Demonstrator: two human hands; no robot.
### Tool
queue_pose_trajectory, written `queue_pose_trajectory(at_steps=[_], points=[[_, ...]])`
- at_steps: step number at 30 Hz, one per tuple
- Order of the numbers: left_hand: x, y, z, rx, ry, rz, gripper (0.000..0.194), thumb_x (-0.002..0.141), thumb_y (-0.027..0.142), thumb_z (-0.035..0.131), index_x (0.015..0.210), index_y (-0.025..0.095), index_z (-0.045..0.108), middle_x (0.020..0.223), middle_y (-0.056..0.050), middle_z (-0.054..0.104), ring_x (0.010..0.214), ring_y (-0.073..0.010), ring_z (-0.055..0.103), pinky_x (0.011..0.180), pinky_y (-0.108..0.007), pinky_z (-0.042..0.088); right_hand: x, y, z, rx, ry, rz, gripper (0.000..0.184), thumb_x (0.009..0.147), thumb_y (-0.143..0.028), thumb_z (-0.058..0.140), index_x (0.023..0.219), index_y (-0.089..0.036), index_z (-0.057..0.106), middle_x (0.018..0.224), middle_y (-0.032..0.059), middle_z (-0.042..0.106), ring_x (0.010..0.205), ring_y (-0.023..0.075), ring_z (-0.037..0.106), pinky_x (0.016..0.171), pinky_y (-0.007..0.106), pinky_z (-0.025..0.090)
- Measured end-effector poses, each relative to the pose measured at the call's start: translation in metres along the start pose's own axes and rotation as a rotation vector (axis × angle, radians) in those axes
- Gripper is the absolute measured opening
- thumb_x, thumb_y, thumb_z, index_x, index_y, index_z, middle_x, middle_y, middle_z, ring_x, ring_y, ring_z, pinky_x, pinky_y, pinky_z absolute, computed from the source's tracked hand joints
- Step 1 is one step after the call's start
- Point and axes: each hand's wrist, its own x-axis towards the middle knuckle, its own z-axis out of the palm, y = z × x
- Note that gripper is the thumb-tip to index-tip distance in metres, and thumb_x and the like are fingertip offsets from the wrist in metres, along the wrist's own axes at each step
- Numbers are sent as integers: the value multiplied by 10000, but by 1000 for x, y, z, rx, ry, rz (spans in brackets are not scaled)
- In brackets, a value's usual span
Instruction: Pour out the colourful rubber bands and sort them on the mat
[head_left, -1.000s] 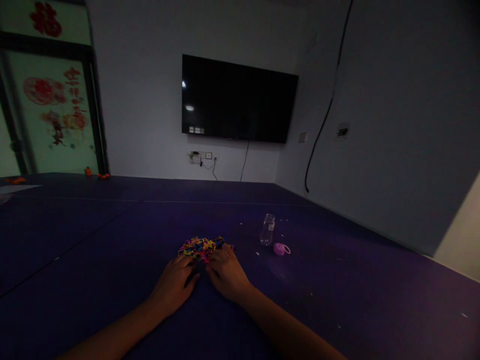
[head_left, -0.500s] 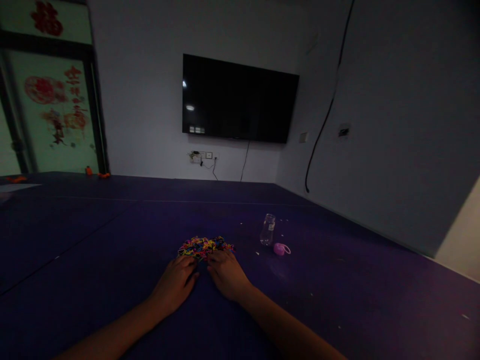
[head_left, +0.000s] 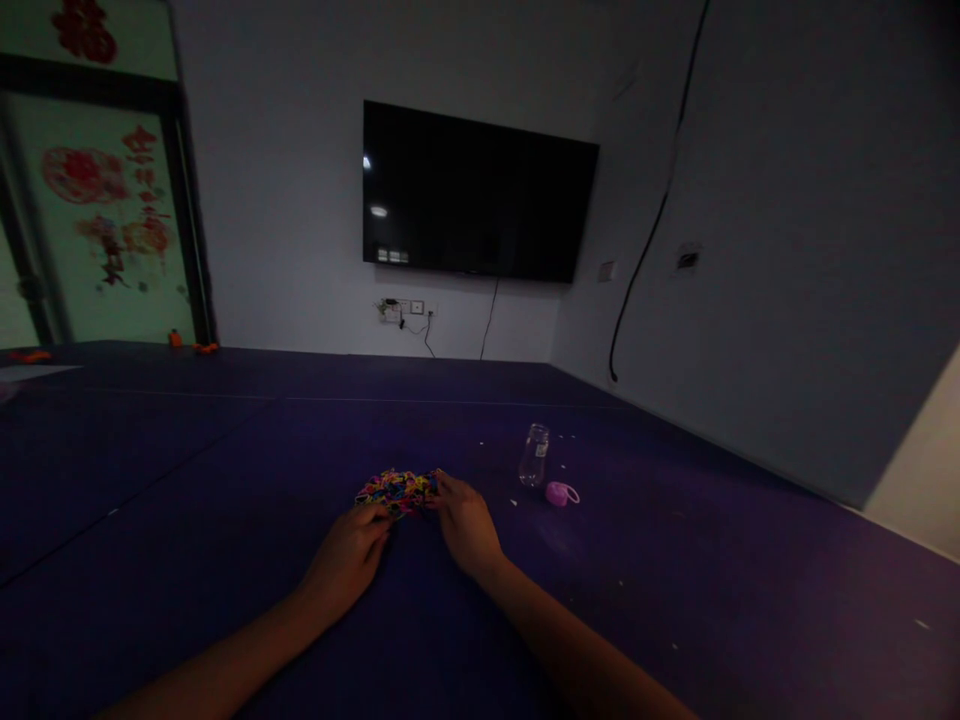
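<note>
A loose heap of small, many-coloured rubber bands (head_left: 397, 490) lies on the dark purple floor in front of me. At its near left edge rests my left hand (head_left: 351, 552), fingertips touching the bands and thumb a little apart from the fingers. My right hand (head_left: 468, 522) stands on edge against the heap's right side, with its fingers stretched forward along it. Both hands look open, though the fingertips are partly hidden in the dim light. To the right stands a clear bottle (head_left: 533, 458) without its lid, and a pink lid (head_left: 557, 494) with a loop lies beside it.
The purple floor (head_left: 300, 450) has seams and small white scraps. A television (head_left: 480, 190) hangs on the far wall above wall sockets (head_left: 401, 308) and cords. A black cable (head_left: 637, 270) runs down the right wall. Orange objects (head_left: 175, 338) lie near the glass door (head_left: 112, 230).
My right hand has turned from lying over the heap to its right side, and the heap's right end is drawn in, narrower. My left hand has shifted slightly, its thumb closer to the fingers.
</note>
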Motion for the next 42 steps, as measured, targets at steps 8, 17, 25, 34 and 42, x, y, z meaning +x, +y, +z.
queue_pose_trajectory(at_steps=[8,17,25,34,42], points=[[-1,3,-3,-38,23,6,290,827,78,423,847,183,693,861,-61,650,804,-189,621,724,-326,513,2,9,6,56,1,17,378,883,-126,391,1198,-174,593,1240,91,592,1133,203,549,967,334,427],[-2,5,-2,-65,60,36,254,835,143,462,792,205,705,764,-34,658,731,-167,622,698,-304,515,-3,0,0,35,61,34,391,860,-107,390,1176,-172,612,1240,100,586,1141,216,529,974,356,406],[-5,11,-2,-89,42,205,208,849,158,488,836,203,691,786,-38,693,756,-178,630,737,-334,500,-9,-18,-6,-142,-126,-210,239,871,-142,431,870,-183,667,927,68,663,966,200,557,894,337,393],[-6,11,1,-85,84,245,198,867,159,487,854,193,682,788,-34,703,736,-173,634,711,-325,491,-12,-16,-2,-167,-240,-261,280,910,-216,410,1041,-169,652,1171,73,615,1165,215,458,998,366,319],[-6,10,2,-96,61,234,267,818,57,471,913,199,676,819,-35,694,777,-174,631,722,-317,494,-11,-19,-4,-195,-240,-195,255,889,-196,445,1049,-142,636,1182,105,592,1159,235,469,987,371,351]])
